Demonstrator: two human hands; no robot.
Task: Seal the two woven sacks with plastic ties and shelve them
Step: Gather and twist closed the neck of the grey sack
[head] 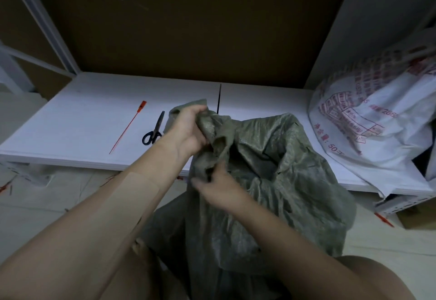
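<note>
Head view: both hands work at the mouth of a grey-green woven sack (pixel 271 181), which stands on the floor (pixel 47 200) between the person's knees and leans against the front edge of a low white shelf (pixel 82 115). The left hand (pixel 188 132) is closed round a bunched handful of the sack's upper rim, with the fabric gathered into thick folds that stick out above and beside the fist. The right hand (pixel 221 188), just below and nearer the body, has its fingers curled into the folds under that bunch and grips the cloth there; its outline is slightly blurred. To the right of both hands the rest of the sack's mouth gapes open, dark inside.

On the shelf, just left of the left hand, a pair of black-handled scissors (pixel 154 129) lies with its blades pointing away from the person. Further left lies a long red plastic tie (pixel 128 126), its tag end away from the person, apart from the scissors. Beyond the left hand a thin black tie (pixel 219 97) lies on the shelf, its near end hidden behind the gathered fabric.

Well to the right of the hands, a white woven sack (pixel 372 122) with red printing rests slumped on the shelf. Another red tie (pixel 383 219) lies on the floor below it.
</note>
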